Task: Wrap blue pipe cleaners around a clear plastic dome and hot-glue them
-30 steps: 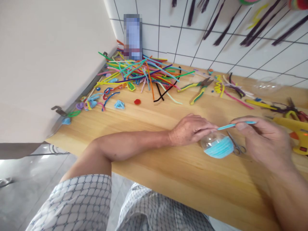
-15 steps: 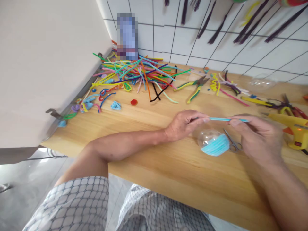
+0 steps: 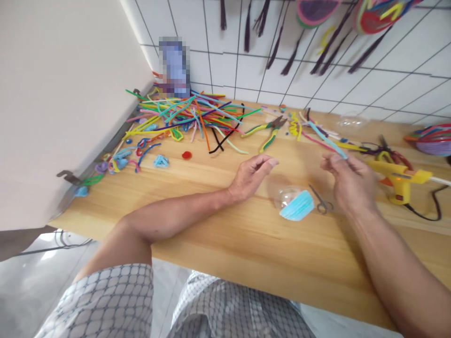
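Note:
My right hand point(image 3: 348, 180) pinches one end of a light blue pipe cleaner point(image 3: 326, 140), which sticks up and away to the left. My left hand point(image 3: 252, 173) hovers over the wooden table point(image 3: 225, 234) with its fingers loosely curled and nothing in them. Between the hands lies a clear plastic half-ball point(image 3: 294, 204) partly covered in coiled light blue pipe cleaner. Small scissors point(image 3: 321, 202) lie just right of it, under my right hand.
A pile of coloured pipe cleaners point(image 3: 186, 115) covers the far left of the table, with green-handled pliers point(image 3: 269, 129) beside it. A yellow glue gun point(image 3: 400, 178) with its cable stands at the right. Another clear half-ball point(image 3: 352, 123) sits by the tiled wall.
My left hand has let go of the blue pipe cleaner and drawn back to the left. My right hand has swung the pipe cleaner up and away. The camera tilted up.

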{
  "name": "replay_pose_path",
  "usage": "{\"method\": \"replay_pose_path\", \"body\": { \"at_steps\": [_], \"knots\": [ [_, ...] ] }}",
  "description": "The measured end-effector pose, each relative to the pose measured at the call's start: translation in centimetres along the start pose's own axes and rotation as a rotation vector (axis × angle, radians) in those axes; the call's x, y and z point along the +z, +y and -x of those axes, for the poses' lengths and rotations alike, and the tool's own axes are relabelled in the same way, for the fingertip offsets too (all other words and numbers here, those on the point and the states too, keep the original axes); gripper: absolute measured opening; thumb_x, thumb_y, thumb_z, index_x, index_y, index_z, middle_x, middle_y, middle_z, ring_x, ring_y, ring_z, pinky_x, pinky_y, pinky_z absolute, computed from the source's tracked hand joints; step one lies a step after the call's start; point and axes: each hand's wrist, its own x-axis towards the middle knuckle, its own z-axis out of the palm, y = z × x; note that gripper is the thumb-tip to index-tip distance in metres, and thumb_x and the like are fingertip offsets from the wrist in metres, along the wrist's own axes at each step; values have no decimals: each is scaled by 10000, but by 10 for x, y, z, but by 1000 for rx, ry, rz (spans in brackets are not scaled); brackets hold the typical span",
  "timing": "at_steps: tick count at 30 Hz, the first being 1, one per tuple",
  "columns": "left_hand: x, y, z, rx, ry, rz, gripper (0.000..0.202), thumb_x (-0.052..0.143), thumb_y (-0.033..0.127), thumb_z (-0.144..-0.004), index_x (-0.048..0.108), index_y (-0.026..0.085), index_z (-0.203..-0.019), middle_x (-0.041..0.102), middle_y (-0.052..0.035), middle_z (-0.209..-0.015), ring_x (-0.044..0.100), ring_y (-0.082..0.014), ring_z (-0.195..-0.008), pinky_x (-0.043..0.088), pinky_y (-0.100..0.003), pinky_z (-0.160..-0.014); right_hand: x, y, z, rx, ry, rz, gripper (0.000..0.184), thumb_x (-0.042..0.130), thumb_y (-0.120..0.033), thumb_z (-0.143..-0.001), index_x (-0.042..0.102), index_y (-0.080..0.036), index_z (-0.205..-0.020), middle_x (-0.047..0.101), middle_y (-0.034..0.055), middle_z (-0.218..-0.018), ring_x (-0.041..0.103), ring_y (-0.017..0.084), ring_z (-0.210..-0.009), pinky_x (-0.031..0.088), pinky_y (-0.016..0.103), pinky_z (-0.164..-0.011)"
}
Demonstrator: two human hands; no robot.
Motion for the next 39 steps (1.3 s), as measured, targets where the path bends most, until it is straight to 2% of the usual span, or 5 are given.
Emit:
{"method": "replay_pose_path", "body": {
  "at_steps": [13, 17, 25, 34, 39],
  "knots": [
    [-10, 26, 5, 120, -173, -318, 312, 598, 402, -1051, 737, 173, -890, 751, -52, -881, 680, -161, -842, 540, -295, -832, -14, 18, 9, -221, -230, 509, 310, 636, -535, -899, 798, -274, -937, 846, 74, -1046, 775, 309, -1060, 571, 474, -1034],
    [-65, 55, 11, 117, -249, -558, 294, 581, 389, -1055, 761, 184, -946, 752, -51, -898, 684, -166, -831, 542, -288, -793, -15, 22, 10, -301, -261, 526, 261, 627, -509, -931, 782, -301, -902, 846, 65, -1032, 783, 313, -1057, 581, 483, -1025],
    [-231, 50, 67, -176, 130, -1239, 296, 722, 356, -831, 753, 187, -1074, 735, -179, -1225, 633, -408, -1244, 469, -604, -1166, -16, 31, 6, -349, -236, 522, 269, 633, -511, -934, 762, -278, -902, 830, 49, -968, 785, 290, -991, 595, 467, -972],
    [-259, 48, 63, -268, 210, -1041, 230, 717, 234, -763, 734, 214, -991, 766, -119, -1201, 626, -374, -1281, 399, -522, -1234, -19, -12, 12, -303, -253, 512, 279, 677, -513, -908, 798, -263, -929, 850, 55, -993, 786, 292, -989, 589, 470, -977],
    [-264, 52, 67, -335, 244, -922, 217, 713, 239, -772, 764, 207, -980, 780, -64, -1084, 660, -307, -1111, 479, -469, -1123, -32, -47, 22, -366, -635, 601, 414, 732, -605, -894, 796, -286, -1149, 826, 81, -1201, 782, 327, -1124, 629, 467, -950]
  ]
}}
